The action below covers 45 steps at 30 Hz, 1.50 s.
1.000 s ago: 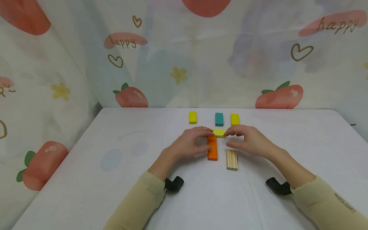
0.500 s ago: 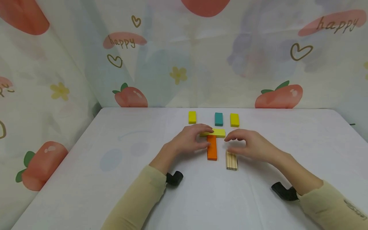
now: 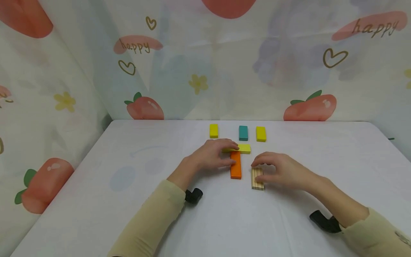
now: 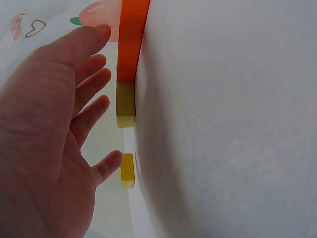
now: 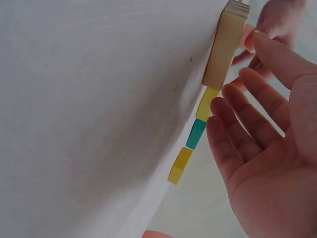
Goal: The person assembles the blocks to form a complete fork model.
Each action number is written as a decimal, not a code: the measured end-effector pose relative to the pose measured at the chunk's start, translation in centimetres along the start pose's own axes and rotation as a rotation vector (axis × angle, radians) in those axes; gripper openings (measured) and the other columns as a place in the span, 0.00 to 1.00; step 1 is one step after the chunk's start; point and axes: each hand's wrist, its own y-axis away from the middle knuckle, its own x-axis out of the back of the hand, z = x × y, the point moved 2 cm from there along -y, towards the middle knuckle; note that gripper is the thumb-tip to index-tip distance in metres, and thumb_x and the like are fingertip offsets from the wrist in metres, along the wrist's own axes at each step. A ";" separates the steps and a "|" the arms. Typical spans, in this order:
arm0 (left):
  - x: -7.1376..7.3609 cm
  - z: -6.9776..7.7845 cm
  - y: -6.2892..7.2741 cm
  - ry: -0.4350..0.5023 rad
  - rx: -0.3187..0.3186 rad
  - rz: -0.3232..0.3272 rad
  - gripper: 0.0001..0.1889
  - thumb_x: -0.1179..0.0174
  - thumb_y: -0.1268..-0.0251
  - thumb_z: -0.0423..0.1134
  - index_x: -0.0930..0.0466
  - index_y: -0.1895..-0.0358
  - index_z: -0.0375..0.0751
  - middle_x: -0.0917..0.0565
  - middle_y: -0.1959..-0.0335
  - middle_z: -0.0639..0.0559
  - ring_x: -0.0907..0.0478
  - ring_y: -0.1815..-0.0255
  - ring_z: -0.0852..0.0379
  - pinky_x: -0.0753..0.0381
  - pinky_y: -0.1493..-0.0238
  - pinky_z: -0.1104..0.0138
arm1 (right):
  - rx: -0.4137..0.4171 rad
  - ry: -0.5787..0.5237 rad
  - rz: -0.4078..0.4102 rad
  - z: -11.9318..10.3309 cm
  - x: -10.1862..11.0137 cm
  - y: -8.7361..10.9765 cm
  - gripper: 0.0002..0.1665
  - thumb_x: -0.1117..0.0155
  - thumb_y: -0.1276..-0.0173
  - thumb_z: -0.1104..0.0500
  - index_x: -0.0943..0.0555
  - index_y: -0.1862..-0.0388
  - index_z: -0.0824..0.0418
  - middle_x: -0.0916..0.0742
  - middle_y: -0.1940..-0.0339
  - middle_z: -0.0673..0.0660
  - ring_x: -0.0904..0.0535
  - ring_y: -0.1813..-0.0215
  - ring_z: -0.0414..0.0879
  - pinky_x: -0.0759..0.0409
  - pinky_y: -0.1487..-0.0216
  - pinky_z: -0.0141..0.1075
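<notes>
An orange block [image 3: 236, 172] lies lengthwise on the white table, its far end at a lime-yellow block [image 3: 245, 149] laid crosswise, forming a T. My left hand [image 3: 208, 155] hovers at their left side, fingers loosely bent and partly covering both; the left wrist view shows nothing held in it. To the right lies a striped natural-wood block [image 3: 254, 175]. Over its right side is my right hand [image 3: 285, 172], thumb and fingers spread. In the right wrist view the fingers [image 5: 233, 129] stand apart from the wooden block [image 5: 223, 49] and grip nothing.
Along the far side of the table lie a yellow block [image 3: 213, 131], a teal block [image 3: 243, 133] and another yellow block [image 3: 261, 134]. Behind them rises a printed cloth backdrop [image 3: 224, 78]. Black wrist mounts [image 3: 325, 222] protrude below the sleeves.
My right hand has moved from the lime-yellow block's right end toward me, down to the wooden block. The left hand stays almost in place. The blocks keep their arrangement.
</notes>
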 end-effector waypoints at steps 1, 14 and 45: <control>0.0 0.0 -0.1 -0.002 -0.002 -0.005 0.23 0.36 0.29 0.49 0.22 0.34 0.51 0.24 0.33 0.60 0.33 0.30 0.62 0.39 0.29 0.68 | 0.001 0.006 -0.005 -0.1 0.0 0.1 0.20 0.23 0.38 0.50 0.15 0.49 0.54 0.15 0.47 0.48 0.21 0.44 0.50 0.23 0.41 0.55; 0.1 0.3 -0.2 -0.057 -0.006 -0.034 0.23 0.37 0.29 0.50 0.21 0.34 0.51 0.24 0.34 0.60 0.33 0.30 0.62 0.39 0.29 0.68 | 0.008 0.038 -0.036 -0.5 -0.2 1.0 0.21 0.23 0.39 0.46 0.15 0.48 0.50 0.17 0.44 0.48 0.23 0.41 0.52 0.25 0.38 0.56; 0.0 0.5 -0.1 -0.064 0.017 -0.051 0.22 0.36 0.29 0.50 0.19 0.35 0.52 0.23 0.34 0.60 0.32 0.30 0.61 0.37 0.29 0.66 | 0.011 0.054 -0.052 -0.4 -0.5 0.9 0.23 0.22 0.40 0.47 0.16 0.48 0.50 0.17 0.44 0.47 0.23 0.39 0.53 0.28 0.36 0.57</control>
